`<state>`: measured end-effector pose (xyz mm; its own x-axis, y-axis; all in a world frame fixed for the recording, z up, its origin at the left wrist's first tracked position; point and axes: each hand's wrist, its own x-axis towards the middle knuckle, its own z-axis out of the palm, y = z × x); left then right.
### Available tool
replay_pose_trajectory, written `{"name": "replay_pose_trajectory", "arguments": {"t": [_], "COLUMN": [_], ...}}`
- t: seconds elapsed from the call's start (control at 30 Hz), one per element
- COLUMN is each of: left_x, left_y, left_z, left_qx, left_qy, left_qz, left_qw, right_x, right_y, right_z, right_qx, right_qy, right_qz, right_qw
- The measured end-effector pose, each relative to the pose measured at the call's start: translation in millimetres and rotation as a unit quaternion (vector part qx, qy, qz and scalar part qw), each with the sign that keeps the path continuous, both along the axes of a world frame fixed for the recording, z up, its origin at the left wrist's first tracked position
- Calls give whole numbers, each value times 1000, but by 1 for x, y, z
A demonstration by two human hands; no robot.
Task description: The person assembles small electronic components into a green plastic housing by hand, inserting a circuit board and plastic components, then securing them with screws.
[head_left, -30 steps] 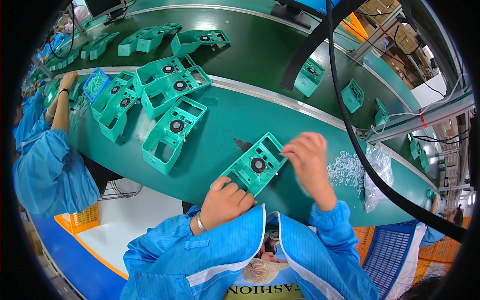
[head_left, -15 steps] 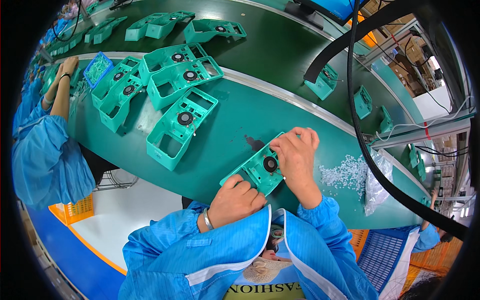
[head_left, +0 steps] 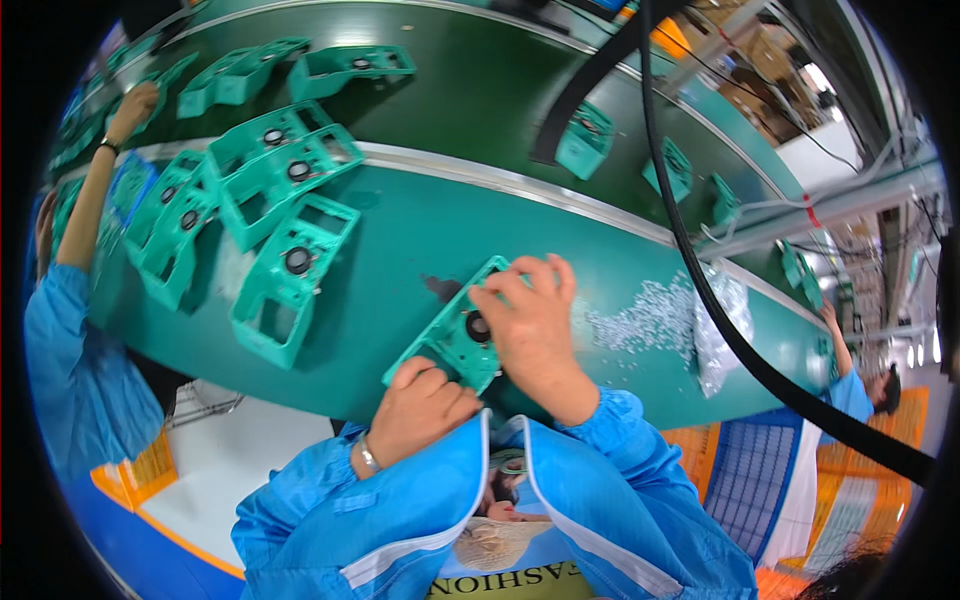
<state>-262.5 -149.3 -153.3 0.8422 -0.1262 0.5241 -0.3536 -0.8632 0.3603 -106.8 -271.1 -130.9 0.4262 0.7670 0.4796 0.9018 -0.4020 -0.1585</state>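
Observation:
A green plastic housing [head_left: 446, 342] with a round black speaker [head_left: 478, 326] lies tilted on the bench in front of me. My left hand [head_left: 420, 408] is closed around its near left end, thumb over the rim. Over its far right part bends my right hand [head_left: 530, 325], fingers drawn together at the inside, partly covering the speaker. Whatever those fingertips pinch is hidden. To the right of this hand is a spread pile of small whitish pieces [head_left: 645, 318].
Several similar housings [head_left: 285, 275] stand at left on the bench [head_left: 400, 225]. More sit on the dark green belt [head_left: 460, 110] beyond a metal rail. A clear plastic bag [head_left: 722, 330] lies at right, under a hanging black cable [head_left: 690, 250]. At left, a co-worker's arm [head_left: 85, 215] reaches toward the belt.
The whole view has shifted, so the bench things appear further left. My right fingers have come down further over the housing's inside. The co-worker's hand at left has reached out toward the belt.

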Motion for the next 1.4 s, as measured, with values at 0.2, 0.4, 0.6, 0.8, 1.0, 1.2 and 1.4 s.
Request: {"name": "replay_pose_trajectory", "arguments": {"t": [0.2,0.4,0.6,0.8,1.0,1.2,1.4], "left_x": [5,2,1,2,2,0,2], "left_y": [4,0,3,2,1,2,1], "left_z": [4,4,6,12,15,13,13], "left_qx": [5,46,45,47,44,46,47], "left_qy": [8,10,12,16,28,28,19], "left_qz": [-28,15,8,15,24,25,23], "left_qw": [1000,999,999,999,998,998,998], "right_x": [-5,28,78,82,85,81,84], "right_y": [-5,-42,-130,-134,-132,-137,-135], "right_z": [5,0,-1,-20,-27,-19,-26], "right_qx": [-81,53,17,4,13,38,23], "right_qy": [3,25,130,157,121,115,129], "right_qz": [-2,-47,-138,-130,-156,-126,-132], "right_qw": [997,997,982,979,980,985,983]}}
